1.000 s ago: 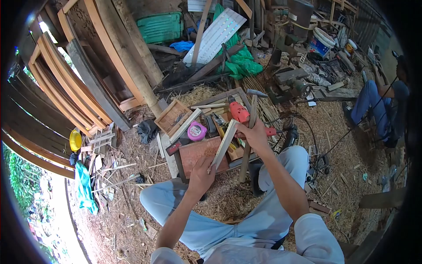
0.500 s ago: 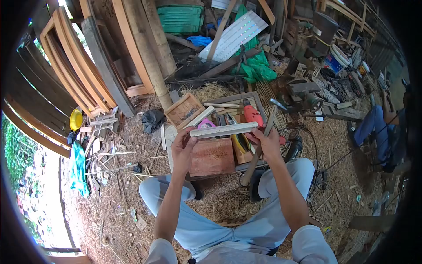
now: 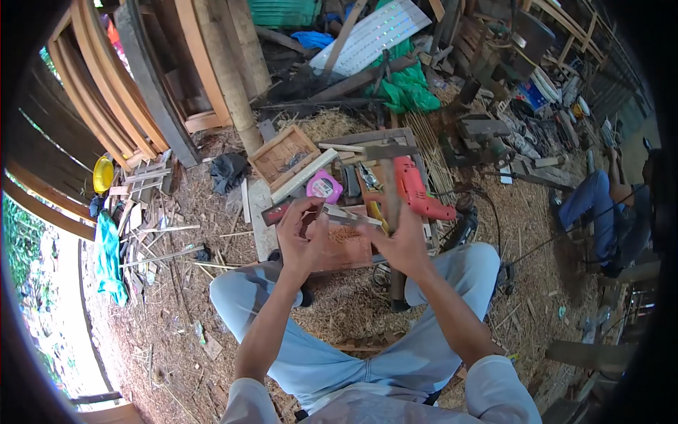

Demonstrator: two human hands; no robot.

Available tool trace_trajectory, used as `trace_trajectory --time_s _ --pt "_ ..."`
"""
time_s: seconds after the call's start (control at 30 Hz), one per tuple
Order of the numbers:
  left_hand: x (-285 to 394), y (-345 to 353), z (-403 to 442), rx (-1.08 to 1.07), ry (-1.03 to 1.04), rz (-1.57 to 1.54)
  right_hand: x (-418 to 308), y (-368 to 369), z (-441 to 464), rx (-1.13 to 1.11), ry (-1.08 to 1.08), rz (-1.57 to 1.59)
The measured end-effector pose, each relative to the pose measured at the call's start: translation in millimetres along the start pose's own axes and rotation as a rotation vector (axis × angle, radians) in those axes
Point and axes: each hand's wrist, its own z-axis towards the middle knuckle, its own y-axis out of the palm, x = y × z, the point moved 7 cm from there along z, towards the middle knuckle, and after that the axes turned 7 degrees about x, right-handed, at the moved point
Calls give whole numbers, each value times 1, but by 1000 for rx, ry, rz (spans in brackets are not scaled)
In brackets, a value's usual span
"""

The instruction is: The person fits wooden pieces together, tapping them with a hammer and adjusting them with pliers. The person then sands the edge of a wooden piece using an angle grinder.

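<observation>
My left hand (image 3: 304,237) is closed around a narrow wooden strip (image 3: 347,215), tilted down to the right. A dark reddish end shows left of that hand; whether it belongs to the strip is unclear. My right hand (image 3: 401,244), smeared by motion, grips a hammer (image 3: 391,187) by its wooden handle, head upward. The right fingertips are by the strip's right end; contact is hard to tell. Below the strip lies a reddish wood block (image 3: 346,253). Beyond are a pink tape measure (image 3: 324,186) and a red power drill (image 3: 418,191).
A small wooden box (image 3: 284,157) with bits of metal sits at the back left of the low bench, a pale strip (image 3: 305,174) against it. Wood frames (image 3: 106,78) lean at left. Shavings (image 3: 176,304) cover the floor. Another person (image 3: 614,212) sits at right.
The strip has turned from nearly level to sloping, and my hands have come closer together. The hammer has swung left from a slant to upright. The view has shifted slightly.
</observation>
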Motion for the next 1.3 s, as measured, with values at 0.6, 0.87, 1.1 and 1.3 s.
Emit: trace_trajectory --time_s 0.6,0.87,1.1,1.3 --pt "25 31 -16 -99 94 71 16 21 -10 104 36 366" --pt "20 34 -15 -136 109 68 27 26 -11 59 100 285" --pt "13 35 -11 -119 52 47 19 23 -4 105 129 183" --pt "-4 11 20 -195 -274 80 16 46 13 47 200 196"
